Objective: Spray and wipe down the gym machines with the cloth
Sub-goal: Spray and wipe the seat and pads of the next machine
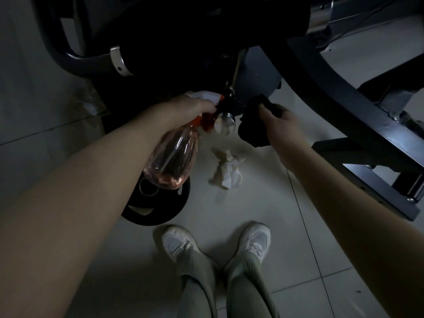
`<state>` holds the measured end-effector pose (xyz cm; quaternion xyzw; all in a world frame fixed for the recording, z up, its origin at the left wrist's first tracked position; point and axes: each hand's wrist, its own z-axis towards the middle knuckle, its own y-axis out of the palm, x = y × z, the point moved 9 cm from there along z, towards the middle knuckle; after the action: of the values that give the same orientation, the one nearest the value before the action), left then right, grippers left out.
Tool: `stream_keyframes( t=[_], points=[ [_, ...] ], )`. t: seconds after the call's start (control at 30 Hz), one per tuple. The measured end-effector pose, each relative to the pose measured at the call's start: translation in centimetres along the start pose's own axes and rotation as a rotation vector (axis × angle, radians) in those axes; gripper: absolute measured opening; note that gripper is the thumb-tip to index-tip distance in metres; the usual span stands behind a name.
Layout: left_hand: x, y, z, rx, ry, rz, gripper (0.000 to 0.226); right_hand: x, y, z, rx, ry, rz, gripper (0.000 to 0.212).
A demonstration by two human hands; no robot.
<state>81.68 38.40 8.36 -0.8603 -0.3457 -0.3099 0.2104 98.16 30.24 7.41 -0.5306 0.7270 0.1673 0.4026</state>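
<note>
Gripping the neck of the bottle (174,157), the left hand (195,109) had its fingers curled round the white trigger head, with the orange nozzle pointing at a thin rod (235,67) under the machine (183,31). The bottle was clear pink plastic, tilted so that its base hung low and toward the wearer, a deeper pink at the bottom; a dip tube showed through the wall. Just past the nozzle a chrome knob (226,126) capped the lower end of the rod beneath the machine's dark body. The right hand (278,125) clutched a black cloth (251,129), fingers curled over its upper edge, and held it up just right of the knob, close against the machine's grey lower panel (whether cloth and panel actually touched was hard to tell in the dim light). The two hands were apart, with the knob between them. Below them, on the pale tiled floor (321,260), lay a crumpled white paper (227,174), and to its left a black weight plate (158,207) lay flat, partly hidden behind the bottle and the left arm (91,180). A dark angled bar (344,99) of the machine ran down to the right toward a foot on the floor. At the bottom stood two white shoes (176,243) under pale green ribbed trousers (197,283), toes pointing toward the machine.
</note>
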Motion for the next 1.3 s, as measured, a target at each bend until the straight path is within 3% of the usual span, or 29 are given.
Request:
stream_keyframes(
  t=[0.17, 0.3, 0.47, 0.63, 0.7, 0.93, 1.0, 1.13, 1.3],
  points=[
    [0.1, -0.3, -1.0, 0.018, 0.015, 0.057, 0.026, 0.2, -0.2, -0.6, 0.014, -0.011, 0.02, 0.014],
    [-0.1, 0.1, -2.2, -0.008, 0.012, 0.121, 0.039, 0.5, -0.4, -1.3, 0.029, 0.0, 0.008, 0.026],
    [0.1, 0.1, -3.6, 0.026, -0.003, 0.155, 0.034, 0.4, -0.8, -2.2, 0.038, 0.004, -0.022, 0.034],
    [0.5, 0.5, -5.5, 0.065, 0.023, 0.276, 0.013, 0.3, -0.8, -3.2, 0.026, -0.004, -0.033, 0.019],
    [0.8, 0.4, -6.3, 0.134, 0.052, 0.319, 0.026, 0.4, -0.8, -3.5, 0.014, 0.003, -0.029, 0.011],
    [2.3, 3.2, -9.6, 0.152, 0.257, 0.785, 0.013, 0.3, -0.8, -4.2, 0.022, 0.008, -0.004, 0.008],
    [2.3, 3.8, -9.9, 0.193, 0.274, 0.915, 0.029, 0.2, -0.7, -4.3, 0.022, 0.005, -0.006, 0.009],
    [1.8, 3.8, -9.6, 0.262, 0.25, 0.907, 0.027, 0.1, -0.6, -4.2, 0.015, 0.003, -0.021, 0.01],
    [1.4, 4.0, -9.9, 0.294, 0.318, 0.851, 0.036, 0.4, -0.5, -4.1, 0.034, 0.025, -0.048, 0.029]
  ],
)
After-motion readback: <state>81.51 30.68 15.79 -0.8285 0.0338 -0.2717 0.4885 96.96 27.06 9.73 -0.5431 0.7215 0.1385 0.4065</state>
